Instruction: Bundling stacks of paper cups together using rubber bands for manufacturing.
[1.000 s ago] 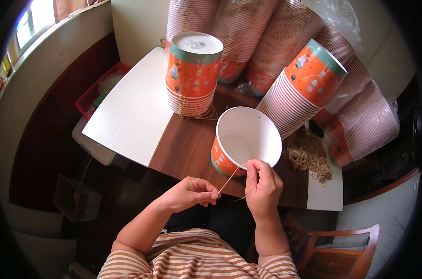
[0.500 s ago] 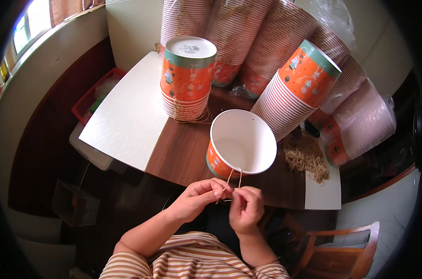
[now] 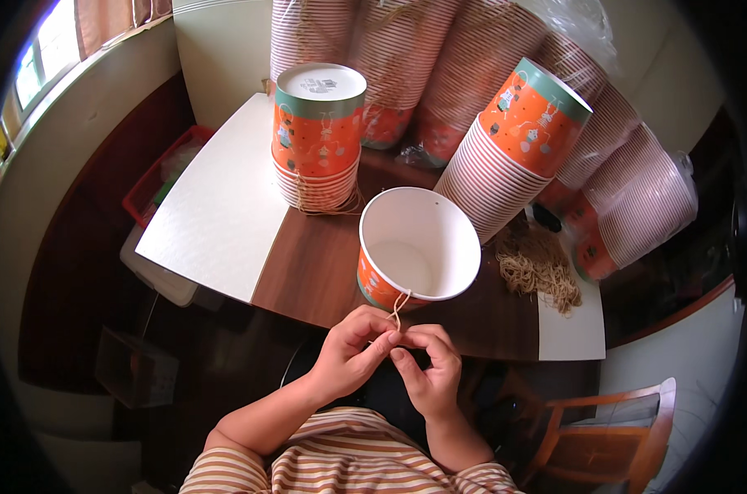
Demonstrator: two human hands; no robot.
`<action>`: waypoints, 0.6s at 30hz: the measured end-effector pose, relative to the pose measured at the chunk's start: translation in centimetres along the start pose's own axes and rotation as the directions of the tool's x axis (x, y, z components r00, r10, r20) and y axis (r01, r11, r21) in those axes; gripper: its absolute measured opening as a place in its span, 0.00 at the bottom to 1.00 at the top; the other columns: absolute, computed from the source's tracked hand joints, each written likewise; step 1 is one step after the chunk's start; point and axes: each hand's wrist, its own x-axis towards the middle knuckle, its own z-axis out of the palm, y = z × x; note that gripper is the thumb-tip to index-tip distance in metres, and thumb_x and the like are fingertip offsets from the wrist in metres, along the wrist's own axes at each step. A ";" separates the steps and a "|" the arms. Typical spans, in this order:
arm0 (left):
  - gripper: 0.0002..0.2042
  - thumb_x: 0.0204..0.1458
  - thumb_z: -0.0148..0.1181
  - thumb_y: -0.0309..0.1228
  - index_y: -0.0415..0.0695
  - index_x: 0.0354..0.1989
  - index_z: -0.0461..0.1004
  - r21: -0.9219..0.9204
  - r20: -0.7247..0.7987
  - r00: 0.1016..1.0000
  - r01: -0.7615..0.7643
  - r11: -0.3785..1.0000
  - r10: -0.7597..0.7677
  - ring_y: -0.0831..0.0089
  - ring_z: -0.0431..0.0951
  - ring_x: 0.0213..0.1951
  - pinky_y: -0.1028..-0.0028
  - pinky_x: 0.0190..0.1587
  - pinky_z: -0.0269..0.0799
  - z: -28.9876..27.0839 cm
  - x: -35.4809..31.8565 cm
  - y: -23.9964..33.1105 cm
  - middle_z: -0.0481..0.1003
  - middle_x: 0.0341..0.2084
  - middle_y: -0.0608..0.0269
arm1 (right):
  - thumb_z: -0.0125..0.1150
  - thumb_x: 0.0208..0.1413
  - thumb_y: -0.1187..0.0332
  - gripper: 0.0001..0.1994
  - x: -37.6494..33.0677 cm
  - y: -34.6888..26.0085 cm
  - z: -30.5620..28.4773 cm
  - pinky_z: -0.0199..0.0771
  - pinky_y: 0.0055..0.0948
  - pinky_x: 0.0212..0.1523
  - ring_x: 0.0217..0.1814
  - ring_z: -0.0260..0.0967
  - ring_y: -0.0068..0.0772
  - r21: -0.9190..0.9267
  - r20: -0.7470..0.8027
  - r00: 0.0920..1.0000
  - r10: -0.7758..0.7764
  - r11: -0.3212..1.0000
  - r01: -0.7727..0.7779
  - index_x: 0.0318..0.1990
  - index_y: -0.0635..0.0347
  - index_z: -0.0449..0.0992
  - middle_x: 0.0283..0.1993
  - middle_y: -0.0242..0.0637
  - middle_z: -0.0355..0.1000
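Observation:
An orange paper bucket (image 3: 418, 239) with a white inside stands tilted toward me near the table's front edge. From its near rim hangs a thin beige string (image 3: 400, 305), whose two strands cross just below the rim. My left hand (image 3: 353, 350) pinches the string between thumb and forefinger. Close against it, my right hand (image 3: 427, 366) has its fingers curled at the same spot, and the string's ends are mostly hidden between the fingertips. A small hole shows in the bucket's far wall.
Behind the bucket stand a short stack of upturned buckets (image 3: 320, 140) wound with string and a tall leaning stack (image 3: 505, 156). Plastic-wrapped stacks (image 3: 414, 66) line the back. A heap of string (image 3: 542, 267) lies at right, above a wooden chair (image 3: 604, 436).
The hands have come together, and the two string strands, apart before, now cross below the rim. The whole view has shifted slightly.

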 end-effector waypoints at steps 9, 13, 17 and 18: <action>0.06 0.54 0.60 0.26 0.36 0.33 0.76 0.009 -0.013 0.995 0.094 0.995 -0.094 0.78 0.68 0.36 0.79 0.38 0.66 -0.7 0.0 -0.2 0.69 0.33 0.64 | 0.62 0.53 0.73 0.06 -0.7 0.9 0.5 0.69 0.19 0.36 0.32 0.68 0.19 0.493 0.247 0.873 0.421 0.720 -0.488 0.36 0.66 0.77 0.32 0.30 0.74; 0.06 0.53 0.60 0.26 0.35 0.32 0.77 -0.210 -0.012 0.978 0.201 0.957 -0.208 0.76 0.70 0.34 0.78 0.33 0.73 -0.3 0.2 0.0 0.68 0.33 0.64 | 0.61 0.55 0.71 0.08 -0.9 1.5 0.8 0.67 0.18 0.38 0.35 0.69 0.19 0.707 0.365 0.809 0.462 0.428 -0.563 0.40 0.65 0.77 0.35 0.32 0.75; 0.06 0.54 0.59 0.26 0.35 0.33 0.77 -0.330 0.015 0.962 0.263 0.906 -0.274 0.74 0.72 0.30 0.77 0.32 0.75 -0.3 0.2 -0.2 0.67 0.33 0.63 | 0.58 0.55 0.70 0.09 -1.2 1.8 0.9 0.67 0.21 0.38 0.35 0.68 0.22 0.747 0.432 0.758 0.488 0.276 -0.604 0.41 0.64 0.77 0.35 0.34 0.75; 0.06 0.54 0.59 0.26 0.35 0.33 0.77 -0.353 0.011 0.957 0.275 0.894 -0.290 0.74 0.73 0.28 0.76 0.33 0.75 -0.2 0.1 -0.3 0.67 0.33 0.63 | 0.58 0.55 0.70 0.09 -1.2 1.9 0.9 0.67 0.21 0.38 0.35 0.68 0.22 0.748 0.433 0.758 0.489 0.275 -0.604 0.41 0.64 0.77 0.35 0.34 0.75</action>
